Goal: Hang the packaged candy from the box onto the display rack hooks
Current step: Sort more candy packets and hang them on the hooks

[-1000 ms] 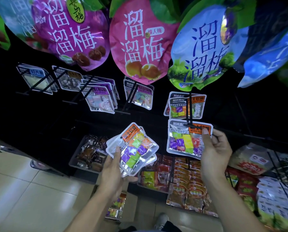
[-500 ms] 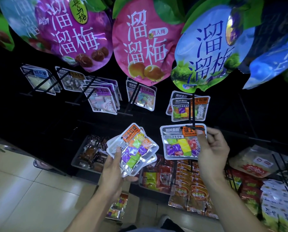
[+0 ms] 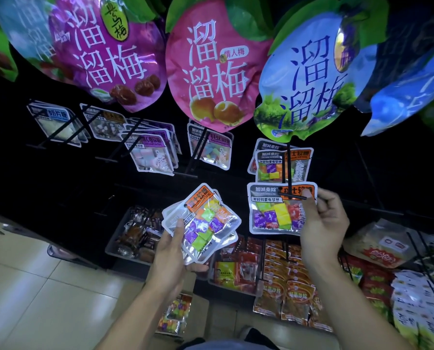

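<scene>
Holding one candy pack by its top corner, my right hand pinches it with thumb and fingers clamped, right at the tip of the hook. It looks light, floppy and slippery, so the stiff top edge is best. My left hand grips a stack of packs from below.

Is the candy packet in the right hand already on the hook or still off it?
On: the black hook passes through the orange-labelled clear candy packet's top hole, while the right hand pinches its edge.
</scene>
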